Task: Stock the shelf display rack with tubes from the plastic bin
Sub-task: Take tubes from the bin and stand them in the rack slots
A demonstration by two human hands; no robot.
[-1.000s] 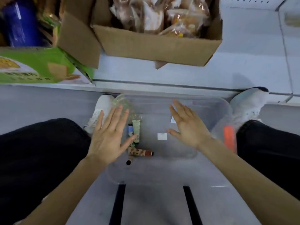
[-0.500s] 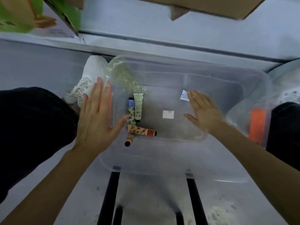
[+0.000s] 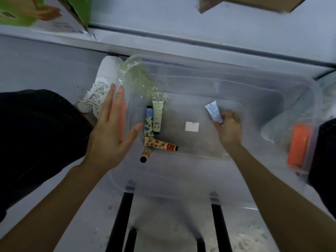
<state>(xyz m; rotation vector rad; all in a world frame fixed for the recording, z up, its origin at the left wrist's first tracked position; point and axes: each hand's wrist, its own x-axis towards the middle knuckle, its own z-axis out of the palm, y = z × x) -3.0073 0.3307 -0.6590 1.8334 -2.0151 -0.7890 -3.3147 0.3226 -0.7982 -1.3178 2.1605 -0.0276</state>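
progress: early-ish, rack not in view | right hand (image 3: 229,128) fingers pinching a white tube (image 3: 213,112) inside the plastic bin (image 3: 181,180) | left hand (image 3: 111,131) fingers spread, empty, on the rim | four tubes (image 3: 154,128) left just past its thumb

You have five small squeeze tubes: four (image 3: 157,118) lying centre-left, one white tube (image 3: 213,112) centre-right, inside one clear plastic bin (image 3: 181,180).

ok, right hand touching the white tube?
Touching. Head view shows the right hand closed around the lower end of the white tube, inside the bin.
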